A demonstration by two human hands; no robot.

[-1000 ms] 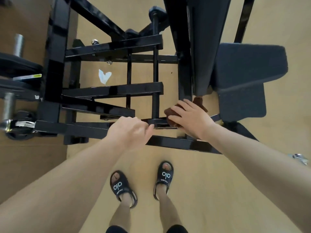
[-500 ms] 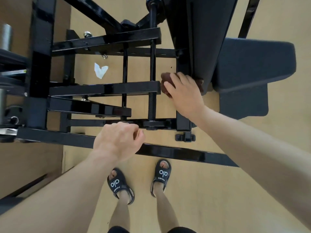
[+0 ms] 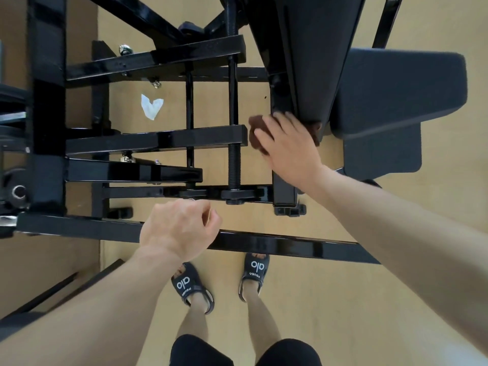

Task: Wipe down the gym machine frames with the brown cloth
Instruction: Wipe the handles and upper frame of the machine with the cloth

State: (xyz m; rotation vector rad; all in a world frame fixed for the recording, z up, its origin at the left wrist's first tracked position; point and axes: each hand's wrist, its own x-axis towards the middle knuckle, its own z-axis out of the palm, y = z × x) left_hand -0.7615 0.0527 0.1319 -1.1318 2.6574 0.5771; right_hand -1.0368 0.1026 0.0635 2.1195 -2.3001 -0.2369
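Looking straight down at the black machine frame (image 3: 158, 138), standing right up against its long bottom bar (image 3: 290, 247), my two black sandals (image 3: 254, 276) poking out just under it at 6 o'clock.

My right hand (image 3: 287, 146) is up around 1 o'clock from the middle of the view, fingers laid mostly straight over the brown cloth (image 3: 254, 133), pressing it against the upright post (image 3: 284, 191) right where the backrest pad (image 3: 303, 48) ends. Cloth sticks out on the left side of my hand and a bit shows on the right too, next to the seat pad (image 3: 396, 91). It sits just beside the end of the middle crossbar (image 3: 200, 136), not quite touching as far as I can see.

My left hand (image 3: 179, 228) is at about 6 o'clock from the cloth, curled into a loose fist in front of the bottom bar, holding nothing that I can see.

There's a scrap of white paper (image 3: 151, 107) on the tan floor (image 3: 369, 313) inside the frame, at roughly 11 o'clock.
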